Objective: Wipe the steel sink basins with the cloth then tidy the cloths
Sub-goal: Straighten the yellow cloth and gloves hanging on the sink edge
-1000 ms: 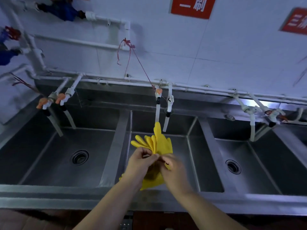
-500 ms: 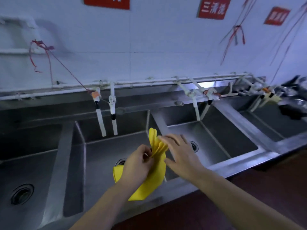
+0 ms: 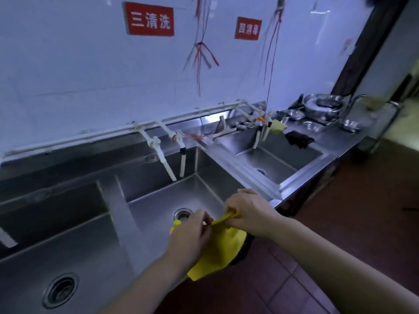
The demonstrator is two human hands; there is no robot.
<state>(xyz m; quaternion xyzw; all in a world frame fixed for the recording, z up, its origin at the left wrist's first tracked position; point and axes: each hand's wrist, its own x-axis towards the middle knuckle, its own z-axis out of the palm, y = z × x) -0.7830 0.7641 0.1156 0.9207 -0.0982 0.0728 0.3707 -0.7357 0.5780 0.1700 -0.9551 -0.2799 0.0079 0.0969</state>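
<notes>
Over the steel sink basin (image 3: 158,200), left hand (image 3: 190,234) and right hand (image 3: 249,211) both pinch the gathered yellow cloth (image 3: 217,250); recommend folding edges square, keeping tension even.

yellow cloth (image 3: 218,252) | bunched, hanging | above steel sink basin (image 3: 158,207) front edge

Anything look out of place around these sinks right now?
A dark cloth lies crumpled on the rim of the far basin, half hanging over its edge, with a yellow cloth bunched behind it.
</notes>
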